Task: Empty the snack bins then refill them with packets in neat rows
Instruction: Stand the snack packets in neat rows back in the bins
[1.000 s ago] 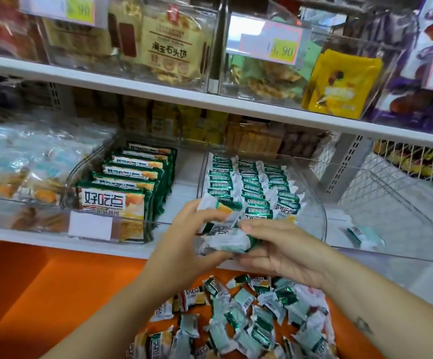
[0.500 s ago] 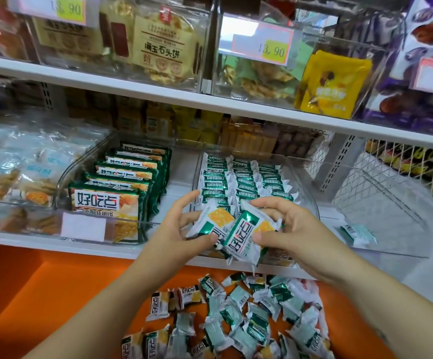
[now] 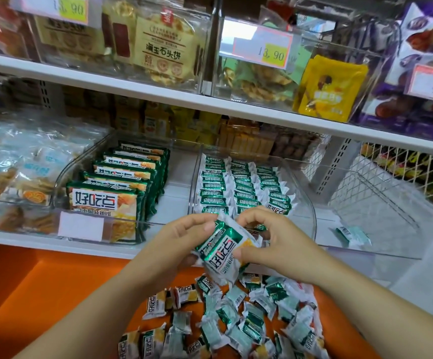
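Both hands hold small green-and-white snack packets (image 3: 220, 251) in front of the clear bin (image 3: 306, 203). My left hand (image 3: 181, 242) pinches them from the left and my right hand (image 3: 269, 239) grips them from the right. Inside the bin, matching packets (image 3: 238, 187) lie in three neat rows. A loose pile of the same packets (image 3: 236, 322) is spread on the orange ledge (image 3: 41, 294) below my hands.
Left of it, a second clear bin (image 3: 75, 172) holds larger green packets (image 3: 111, 198) standing in a row. A single packet (image 3: 352, 235) lies in the clear bin to the right. The upper shelf (image 3: 158, 94) carries bins with price tags. A wire basket (image 3: 391, 182) stands at right.
My hands have brought the two packets together into one stack, held slightly lower and further right than half a second ago. The view has shifted a little.
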{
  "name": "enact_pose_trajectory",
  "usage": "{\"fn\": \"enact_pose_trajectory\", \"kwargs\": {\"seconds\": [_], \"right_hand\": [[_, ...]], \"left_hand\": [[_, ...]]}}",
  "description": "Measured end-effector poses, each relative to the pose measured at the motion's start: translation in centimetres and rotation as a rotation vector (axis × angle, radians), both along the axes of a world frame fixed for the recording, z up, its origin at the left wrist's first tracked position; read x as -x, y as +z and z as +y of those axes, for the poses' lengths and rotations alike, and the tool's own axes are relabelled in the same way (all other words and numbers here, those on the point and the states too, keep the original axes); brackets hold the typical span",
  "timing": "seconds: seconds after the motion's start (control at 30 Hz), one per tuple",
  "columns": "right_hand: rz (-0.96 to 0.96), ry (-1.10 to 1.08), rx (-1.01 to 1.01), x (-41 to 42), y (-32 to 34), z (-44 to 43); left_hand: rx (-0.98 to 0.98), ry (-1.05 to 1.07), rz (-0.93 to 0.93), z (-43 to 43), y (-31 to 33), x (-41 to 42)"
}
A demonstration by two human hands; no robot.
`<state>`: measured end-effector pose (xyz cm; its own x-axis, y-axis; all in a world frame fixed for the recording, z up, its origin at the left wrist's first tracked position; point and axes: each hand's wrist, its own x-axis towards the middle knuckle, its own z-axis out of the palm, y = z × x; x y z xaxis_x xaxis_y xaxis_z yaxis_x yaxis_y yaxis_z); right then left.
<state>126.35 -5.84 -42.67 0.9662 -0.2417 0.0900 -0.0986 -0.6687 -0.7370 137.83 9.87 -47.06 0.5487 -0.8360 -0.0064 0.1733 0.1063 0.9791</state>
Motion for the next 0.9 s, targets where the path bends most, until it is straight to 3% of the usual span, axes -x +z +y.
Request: {"fn": "enact_pose_trajectory", "kwargs": {"seconds": [0.17,0.23,0.37,0.47,0.6,0.73,0.9], "right_hand": [[0.046,-0.046,-0.233,0.1,-1.1,-0.1],[0.073,-0.016,-0.219,0.5,-1.1,-0.1],[0.188,0.087,0.155,1.4,0.0,-0.5],[0.266,0.142,0.247,1.6,0.2,-1.0],[0.256,0.094,0.389,2.6,1.3,-2.5],[0.156,-0.102,0.625,2.5,3.7,-7.5],[0.397,-0.148,0.911,-0.1,3.7,-10.9]], "left_hand": [[-0.079,0.013,-0.302,0.2,0.6,1.0],[-0.102,0.029,-0.403,0.2,0.5,1.1],[-0.130,-0.060,-0.557,-0.4,-0.1,1.4],[-0.134,-0.061,-0.670,-1.2,-0.6,1.9],[-0.091,0.042,-0.755,-2.4,-0.8,2.0],[-0.227,0.230,-0.989,-2.5,-1.1,-0.1],[-0.395,0.331,-1.190,-3.0,-3.2,-1.9]]}}
